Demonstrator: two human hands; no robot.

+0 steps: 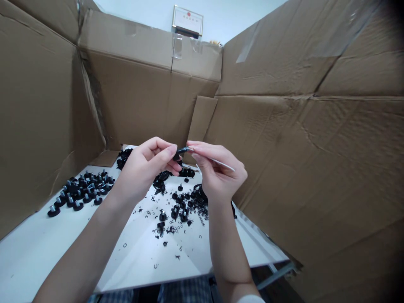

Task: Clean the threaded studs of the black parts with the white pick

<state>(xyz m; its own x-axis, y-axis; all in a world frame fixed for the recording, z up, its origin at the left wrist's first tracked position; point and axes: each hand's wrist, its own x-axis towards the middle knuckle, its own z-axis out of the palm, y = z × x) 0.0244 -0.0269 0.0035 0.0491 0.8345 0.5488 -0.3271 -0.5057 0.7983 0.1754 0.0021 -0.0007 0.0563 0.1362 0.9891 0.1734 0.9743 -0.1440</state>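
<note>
My left hand (pixel 150 164) pinches a small black plastic part (pixel 178 155) between thumb and fingertips, held up above the table. My right hand (pixel 219 168) is closed around a slim pale tool (pixel 222 163) that lies along its palm. The tool's tip meets the black part between the two hands; whether it is a blade cannot be made out. Below the hands, several black parts with metal studs (pixel 179 210) lie amid thin black rings and shavings (pixel 198 202).
Many black round-headed metal studs (pixel 83 189) stand grouped on the left of the white table (pixel 126 269). A dark pile (pixel 123 158) sits at the back. Tall cardboard walls (pixel 148 97) enclose the table at the left, back and right. Scraps dot the middle.
</note>
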